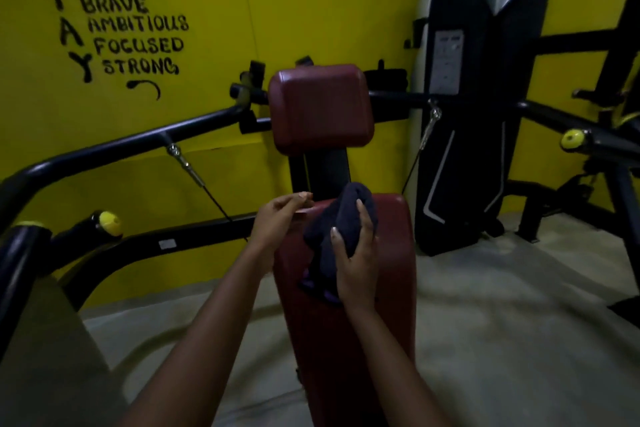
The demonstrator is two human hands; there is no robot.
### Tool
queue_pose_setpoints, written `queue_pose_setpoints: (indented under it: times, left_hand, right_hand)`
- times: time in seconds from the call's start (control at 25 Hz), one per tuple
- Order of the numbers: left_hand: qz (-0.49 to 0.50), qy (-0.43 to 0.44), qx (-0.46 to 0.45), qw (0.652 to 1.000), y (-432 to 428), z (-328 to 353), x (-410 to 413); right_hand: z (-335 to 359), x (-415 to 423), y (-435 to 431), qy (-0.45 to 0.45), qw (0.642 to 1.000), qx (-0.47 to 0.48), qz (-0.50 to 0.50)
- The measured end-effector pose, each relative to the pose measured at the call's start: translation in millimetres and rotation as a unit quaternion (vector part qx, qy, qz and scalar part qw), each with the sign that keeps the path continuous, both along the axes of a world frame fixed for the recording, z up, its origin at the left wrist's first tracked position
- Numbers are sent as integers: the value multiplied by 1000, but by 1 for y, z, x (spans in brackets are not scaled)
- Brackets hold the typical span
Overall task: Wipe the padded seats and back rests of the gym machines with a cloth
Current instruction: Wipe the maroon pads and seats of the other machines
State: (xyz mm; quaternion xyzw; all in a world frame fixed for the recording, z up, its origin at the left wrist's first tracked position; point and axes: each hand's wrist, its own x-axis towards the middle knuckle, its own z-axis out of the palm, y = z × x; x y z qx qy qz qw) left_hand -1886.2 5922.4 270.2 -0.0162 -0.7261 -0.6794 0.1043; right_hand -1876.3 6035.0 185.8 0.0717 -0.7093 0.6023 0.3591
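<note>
While right hand [356, 263] grips it, cloth [341, 218] apparently runs along the pad [394, 253].

Right hand [356, 263] grips bunched dark cloth [341, 218] against the upper part of the long maroon pad [391, 270], frame centre. Left hand [277, 218] at 9 o'clock of the cloth, by the pad's top-left corner, fingers loosely bent, holding nothing; contact unclear. Smaller maroon pad [320, 107] at 12 o'clock. Black weight-stack shroud [485, 114] at 2 o'clock. Yellow wall [207, 28] with black lettering at 10 o'clock.
</note>
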Motion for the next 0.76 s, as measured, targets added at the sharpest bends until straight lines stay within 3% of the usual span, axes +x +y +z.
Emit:
queue_pose_setpoints:
  times: [0.2, 0.44, 0.56, 0.76]
  left_hand:
    - [105, 68, -23, 992, -24, 18, -96]
    - [127, 119, -10, 985, -30, 57, -174]
    - [99, 137, 60, 984, -26, 81, -195]
    - [99, 130, 119, 979, -29, 83, -237]
  right_hand:
    - [53, -106, -7, 107, 990, 11, -91]
    - [118, -185, -25, 112, 965, 88, -220]
    - [141, -211, -49, 132, 927, 192, -294]
    - [144, -247, -63, 232, 843, 377, -306]
